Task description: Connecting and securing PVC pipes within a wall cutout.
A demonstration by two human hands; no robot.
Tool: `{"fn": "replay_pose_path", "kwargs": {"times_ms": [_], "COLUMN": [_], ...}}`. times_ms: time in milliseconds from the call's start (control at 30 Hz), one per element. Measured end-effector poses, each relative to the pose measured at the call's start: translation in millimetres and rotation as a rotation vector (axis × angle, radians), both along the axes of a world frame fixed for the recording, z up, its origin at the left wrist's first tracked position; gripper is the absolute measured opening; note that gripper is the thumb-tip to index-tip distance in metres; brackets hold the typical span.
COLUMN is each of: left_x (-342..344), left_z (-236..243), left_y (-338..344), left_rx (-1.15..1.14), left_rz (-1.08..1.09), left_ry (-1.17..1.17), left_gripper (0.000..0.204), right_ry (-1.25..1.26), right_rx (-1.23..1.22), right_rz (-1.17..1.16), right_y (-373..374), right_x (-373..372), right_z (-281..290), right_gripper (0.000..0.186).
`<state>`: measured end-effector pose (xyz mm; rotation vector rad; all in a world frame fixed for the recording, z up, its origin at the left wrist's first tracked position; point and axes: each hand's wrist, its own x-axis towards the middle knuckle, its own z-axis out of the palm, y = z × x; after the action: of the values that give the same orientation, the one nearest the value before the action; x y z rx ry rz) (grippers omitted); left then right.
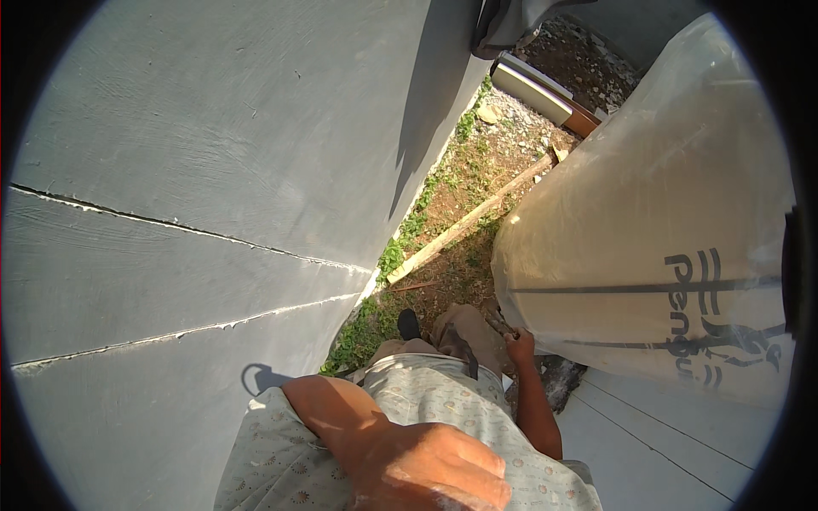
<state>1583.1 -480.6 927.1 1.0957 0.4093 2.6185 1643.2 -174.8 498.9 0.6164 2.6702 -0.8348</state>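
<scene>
My left hand (434,468) is raised close in front of my patterned shirt (426,387), back of the hand up. Its fingers bend down and look closed; the fingertips and anything in them are hidden. Lower, beside my right thigh, my right hand (518,345) is a fist around what looks like the handle of a thin, dark tool (496,322). Most of that tool blends into the shadow by my trousers, so its kind cannot be told. The right hand is close to the lower edge of a big plastic-wrapped, cream-coloured tank (613,247).
A grey plastered wall (213,128) with two rough horizontal grooves rises at my left. Ahead, a wooden pole (469,221) lies slanting across grassy, stony ground (456,183). Farther off lies a long grey-white piece (532,89). A pale surface with dark lines (656,426) is at right.
</scene>
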Motion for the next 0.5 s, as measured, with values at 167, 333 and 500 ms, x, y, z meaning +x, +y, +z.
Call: {"fn": "replay_pose_path", "kwargs": {"times_ms": [167, 333, 500], "left_x": [-100.8, -237.7, -314.4], "left_z": [-37.7, -106.5, -149.0], "left_y": [5.5, 29.9, 58.0], "left_rx": [-0.243, -0.2, -0.417], "left_rz": [0.05, -0.033, 0.102], "left_ry": [-0.337, -0.62, -0.846], "left_gripper": [0.023, 0.019, 0.018], "right_ry": [0.06, -0.002, -0.039], "right_rx": [-0.103, -0.126, -0.129], "right_rz": [0.055, 0.2, 0.18], "right_y": [-11.1, -19.5, -18.2], "right_x": [-135.2, -286.5, -417.3], "right_z": [8.0, -1.5, -11.6], "right_gripper": [0.03, 0.027, 0.025]}}
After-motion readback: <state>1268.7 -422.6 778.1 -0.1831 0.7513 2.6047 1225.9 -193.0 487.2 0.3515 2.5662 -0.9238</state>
